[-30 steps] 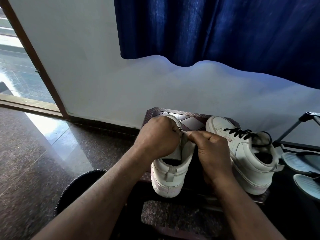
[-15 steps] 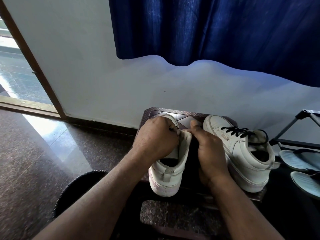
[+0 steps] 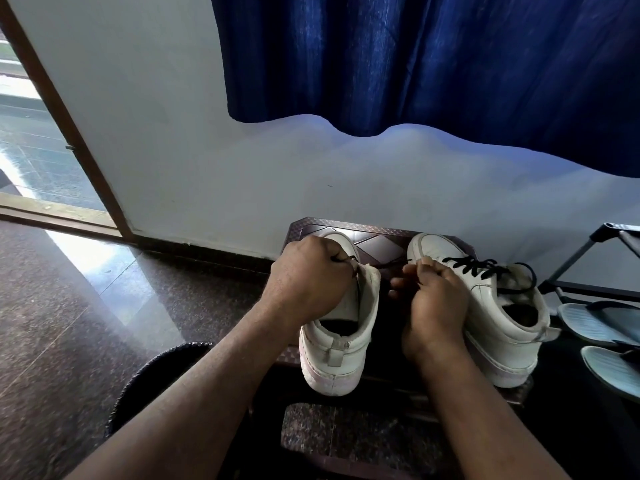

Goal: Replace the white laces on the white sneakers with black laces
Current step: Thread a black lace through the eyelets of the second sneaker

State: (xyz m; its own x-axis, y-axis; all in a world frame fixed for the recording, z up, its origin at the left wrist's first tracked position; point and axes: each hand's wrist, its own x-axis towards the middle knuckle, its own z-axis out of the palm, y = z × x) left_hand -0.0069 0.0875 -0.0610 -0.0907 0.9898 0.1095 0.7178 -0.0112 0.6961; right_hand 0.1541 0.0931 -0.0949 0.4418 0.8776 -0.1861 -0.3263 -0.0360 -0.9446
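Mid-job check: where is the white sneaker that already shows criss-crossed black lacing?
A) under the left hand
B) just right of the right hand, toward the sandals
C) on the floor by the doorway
B: the laced sneaker sits just right of the right hand, with black laces crossing its tongue; the left hand covers the front of the other sneaker.

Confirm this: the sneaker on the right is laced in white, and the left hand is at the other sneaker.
Not quite. In the head view the right sneaker has black laces, not white. The rest holds: the left hand is at the other sneaker, pinching a black lace.
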